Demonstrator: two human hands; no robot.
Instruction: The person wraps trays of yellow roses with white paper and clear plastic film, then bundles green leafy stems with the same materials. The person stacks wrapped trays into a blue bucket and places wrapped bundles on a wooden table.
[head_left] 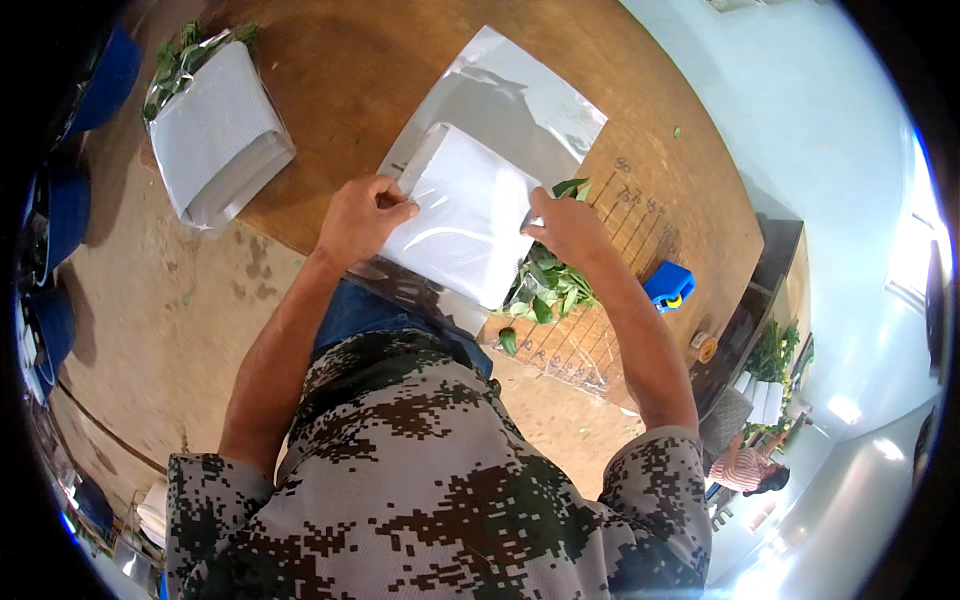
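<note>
In front of me on the wooden table lies a bunch of leafy stems (545,285) rolled in white corrugated paper (455,235). A clear plastic sheet (505,90) spreads under and beyond it, and shiny film covers part of the paper. At the left edge of the wrap, my left hand (362,218) is closed in a pinch on the film. My right hand (570,228) grips the wrap's right edge, thumb on the near face, close to the leaves. Whatever is inside the paper is hidden.
Another wrapped bunch (225,135) lies at the table's left edge. To the right are a blue tape dispenser (669,286), a tape roll (704,346) and ruled marks on the tabletop (690,150). Blue buckets (65,220) line the far left. Another person (745,468) is at the right.
</note>
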